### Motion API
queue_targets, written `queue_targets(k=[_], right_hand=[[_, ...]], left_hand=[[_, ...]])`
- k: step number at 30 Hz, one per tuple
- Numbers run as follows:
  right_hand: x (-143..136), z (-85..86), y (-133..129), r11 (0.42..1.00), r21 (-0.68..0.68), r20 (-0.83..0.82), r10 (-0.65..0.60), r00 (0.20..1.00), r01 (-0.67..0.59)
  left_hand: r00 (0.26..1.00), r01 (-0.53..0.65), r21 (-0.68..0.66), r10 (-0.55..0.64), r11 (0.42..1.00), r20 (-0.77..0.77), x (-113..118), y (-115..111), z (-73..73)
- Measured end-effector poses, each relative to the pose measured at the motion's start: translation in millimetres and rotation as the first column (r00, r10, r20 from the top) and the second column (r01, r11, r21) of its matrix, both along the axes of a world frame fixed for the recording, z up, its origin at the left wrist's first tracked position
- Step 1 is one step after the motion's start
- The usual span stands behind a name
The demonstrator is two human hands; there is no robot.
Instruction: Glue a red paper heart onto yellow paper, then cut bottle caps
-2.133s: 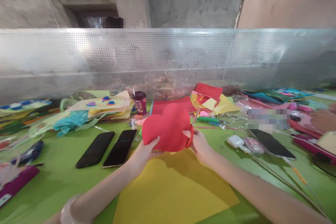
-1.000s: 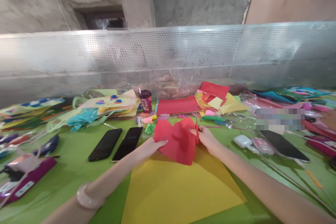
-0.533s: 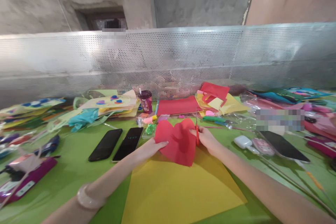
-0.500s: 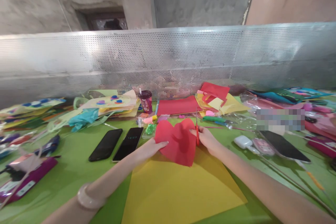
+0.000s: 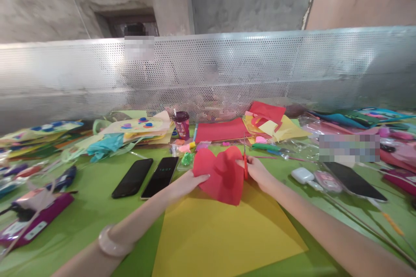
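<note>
A red paper heart (image 5: pixel 219 177) is held up in front of me, lobes at the top. My left hand (image 5: pixel 190 181) pinches its left edge, thumb lying over the front face. At the right edge, my right hand (image 5: pixel 255 171) is closed round red-handled scissors (image 5: pixel 245 168), whose blades point up and away; its fingers also touch the heart's edge. Beneath the heart lies a large yellow paper sheet (image 5: pixel 221 238) on the green table (image 5: pixel 87 220).
Two dark phones (image 5: pixel 132 177) lie left of the heart; another phone (image 5: pixel 354 181) and a white earphone case (image 5: pixel 302 175) lie right. Behind are a lidded cup (image 5: pixel 181 125), red paper (image 5: pixel 221 130) and coloured scraps. A perforated metal panel (image 5: pixel 247 73) closes the back.
The view shifts very slightly. Both hands, the heart and the scissors stay practically where they were. Behind the panel, a person's head has risen a little.
</note>
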State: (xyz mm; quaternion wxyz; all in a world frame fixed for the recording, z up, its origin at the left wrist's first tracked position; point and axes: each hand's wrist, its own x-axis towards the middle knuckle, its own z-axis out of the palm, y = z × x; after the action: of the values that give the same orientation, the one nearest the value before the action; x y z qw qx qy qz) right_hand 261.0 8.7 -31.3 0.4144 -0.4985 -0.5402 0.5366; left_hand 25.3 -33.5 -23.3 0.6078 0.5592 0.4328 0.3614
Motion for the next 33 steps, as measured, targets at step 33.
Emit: queue_targets(k=[33], right_hand=[[-4.0, -3.5, -1.3, 0.997, -0.014, -0.020, -0.072, 0.997, 0.072]], left_hand=[[0.998, -0.029, 0.029, 0.030, 0.999, -0.061, 0.0, 4.2, -3.2]])
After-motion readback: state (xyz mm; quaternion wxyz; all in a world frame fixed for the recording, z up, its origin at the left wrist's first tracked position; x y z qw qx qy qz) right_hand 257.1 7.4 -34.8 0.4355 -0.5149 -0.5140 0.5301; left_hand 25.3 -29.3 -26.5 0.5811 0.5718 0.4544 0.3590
